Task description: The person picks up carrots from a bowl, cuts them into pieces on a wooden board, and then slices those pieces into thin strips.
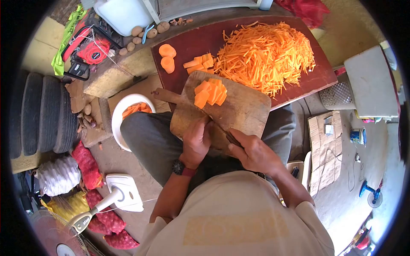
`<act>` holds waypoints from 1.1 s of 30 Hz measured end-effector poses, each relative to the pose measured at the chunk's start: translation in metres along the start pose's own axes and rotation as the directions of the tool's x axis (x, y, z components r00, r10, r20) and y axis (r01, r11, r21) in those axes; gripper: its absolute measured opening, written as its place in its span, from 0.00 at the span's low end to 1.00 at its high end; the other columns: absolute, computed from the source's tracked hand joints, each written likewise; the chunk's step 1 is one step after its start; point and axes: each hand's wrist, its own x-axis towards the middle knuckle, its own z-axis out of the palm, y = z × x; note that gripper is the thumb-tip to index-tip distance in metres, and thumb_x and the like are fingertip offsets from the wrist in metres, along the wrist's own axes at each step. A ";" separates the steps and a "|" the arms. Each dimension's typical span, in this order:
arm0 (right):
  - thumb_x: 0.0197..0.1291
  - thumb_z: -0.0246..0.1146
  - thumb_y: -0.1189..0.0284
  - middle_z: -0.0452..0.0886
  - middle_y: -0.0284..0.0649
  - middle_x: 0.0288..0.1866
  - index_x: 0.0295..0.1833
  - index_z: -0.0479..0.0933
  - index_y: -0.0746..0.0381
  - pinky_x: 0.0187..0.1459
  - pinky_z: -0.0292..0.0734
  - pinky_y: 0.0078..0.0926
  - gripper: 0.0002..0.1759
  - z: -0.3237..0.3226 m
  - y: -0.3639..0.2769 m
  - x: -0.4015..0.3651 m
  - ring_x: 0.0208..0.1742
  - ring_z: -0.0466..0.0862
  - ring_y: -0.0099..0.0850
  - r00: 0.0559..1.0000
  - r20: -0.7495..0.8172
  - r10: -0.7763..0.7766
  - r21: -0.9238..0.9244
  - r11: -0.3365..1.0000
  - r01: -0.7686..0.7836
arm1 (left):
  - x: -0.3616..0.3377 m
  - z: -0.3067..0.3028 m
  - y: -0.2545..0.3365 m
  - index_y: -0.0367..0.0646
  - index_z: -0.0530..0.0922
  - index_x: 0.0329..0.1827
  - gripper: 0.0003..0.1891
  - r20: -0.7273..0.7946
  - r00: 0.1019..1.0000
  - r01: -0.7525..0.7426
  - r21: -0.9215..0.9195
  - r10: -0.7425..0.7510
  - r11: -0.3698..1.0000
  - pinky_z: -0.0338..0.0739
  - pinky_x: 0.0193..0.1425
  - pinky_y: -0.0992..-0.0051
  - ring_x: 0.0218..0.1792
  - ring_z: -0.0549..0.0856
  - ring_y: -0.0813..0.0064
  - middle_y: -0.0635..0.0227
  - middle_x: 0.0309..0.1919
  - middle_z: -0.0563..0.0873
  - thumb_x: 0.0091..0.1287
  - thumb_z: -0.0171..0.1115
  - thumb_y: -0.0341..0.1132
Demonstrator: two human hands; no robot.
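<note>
My right hand [254, 152] is wrapped round the handle of a knife [230, 137], whose blade points up and left over the near part of the wooden cutting board [250, 106]. My left hand [196, 143], with a watch on its wrist, is closed at the board's near edge, close to the blade; whatever its fingers hold is hidden. Flat carrot slices [210, 92] lie stacked on the far left of the board. Beyond it, a large heap of shredded carrot [267, 57] sits on the dark red table [188, 40], with carrot chunks [200, 63] beside it.
The board rests over my lap and the table's near edge. To the left stands a white basin [117, 121] with carrot pieces. Tires [47, 115], red net sacks [87, 164] and a fan [60, 234] are further left. Flattened cardboard [320, 153] lies at right.
</note>
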 end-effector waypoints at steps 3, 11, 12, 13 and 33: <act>0.78 0.65 0.70 0.86 0.71 0.43 0.70 0.74 0.72 0.49 0.83 0.60 0.22 0.004 0.005 0.009 0.49 0.88 0.70 0.999 -0.012 -0.037 -0.030 0.999 0.037 | 0.002 0.000 0.001 0.34 0.86 0.58 0.15 -0.026 1.000 0.011 -0.017 -0.012 1.000 0.86 0.47 0.57 0.43 0.91 0.48 0.51 0.43 0.91 0.70 0.72 0.16; 0.76 0.68 0.74 0.88 0.53 0.41 0.74 0.79 0.71 0.48 0.85 0.36 0.25 -0.003 0.026 0.005 0.40 0.90 0.35 0.972 -0.131 -0.194 0.031 0.979 0.200 | 0.004 0.001 0.003 0.36 0.86 0.53 0.11 -0.006 0.997 0.080 -0.010 -0.080 0.997 0.85 0.46 0.56 0.42 0.91 0.48 0.52 0.41 0.91 0.71 0.74 0.19; 0.76 0.69 0.74 0.88 0.50 0.40 0.74 0.79 0.72 0.48 0.84 0.34 0.25 -0.006 0.025 0.002 0.40 0.87 0.31 0.976 -0.150 -0.160 0.060 0.983 0.171 | 0.005 0.001 0.003 0.36 0.86 0.53 0.10 -0.005 0.997 0.078 -0.017 -0.078 0.997 0.85 0.46 0.56 0.42 0.91 0.48 0.52 0.40 0.91 0.71 0.74 0.19; 0.76 0.69 0.75 0.87 0.47 0.40 0.74 0.79 0.72 0.48 0.84 0.32 0.25 -0.011 0.022 -0.001 0.41 0.85 0.27 0.978 -0.167 -0.126 0.088 0.986 0.142 | 0.007 0.002 0.003 0.36 0.86 0.53 0.10 -0.005 0.997 0.076 -0.026 -0.076 0.997 0.85 0.46 0.55 0.41 0.91 0.47 0.52 0.40 0.91 0.71 0.75 0.20; 0.70 0.70 0.76 0.88 0.56 0.49 0.72 0.76 0.72 0.44 0.88 0.46 0.27 -0.022 0.040 -0.015 0.43 0.92 0.54 0.890 -0.413 -0.193 -0.324 0.944 0.054 | 0.082 -0.007 0.014 0.36 0.84 0.59 0.15 0.422 0.905 -0.208 0.311 0.062 0.928 0.85 0.48 0.53 0.44 0.89 0.45 0.53 0.47 0.86 0.69 0.72 0.26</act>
